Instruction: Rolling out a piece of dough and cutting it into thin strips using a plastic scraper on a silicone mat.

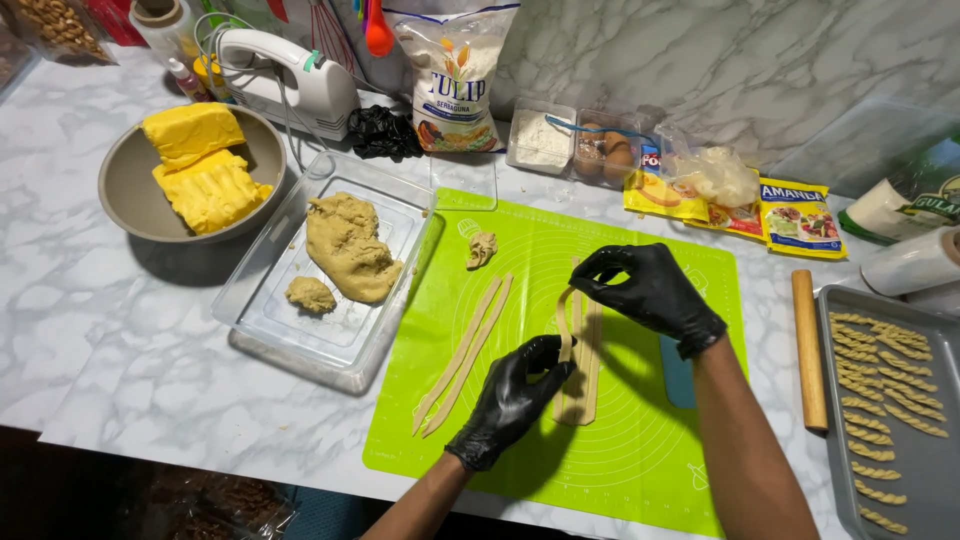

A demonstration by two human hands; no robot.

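Marble counter inspected: your left hand and right hand pinch one dough strip above the green mat, finished twists fill part of the tray, while flat strips and dough lump remain unshaped.

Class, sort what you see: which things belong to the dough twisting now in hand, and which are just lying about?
In use: left hand, right hand, dough strip, green mat, cut strips, tray of twists.

Lying about: mixer, butter bowl, rolling pin, flour bag, eggs.
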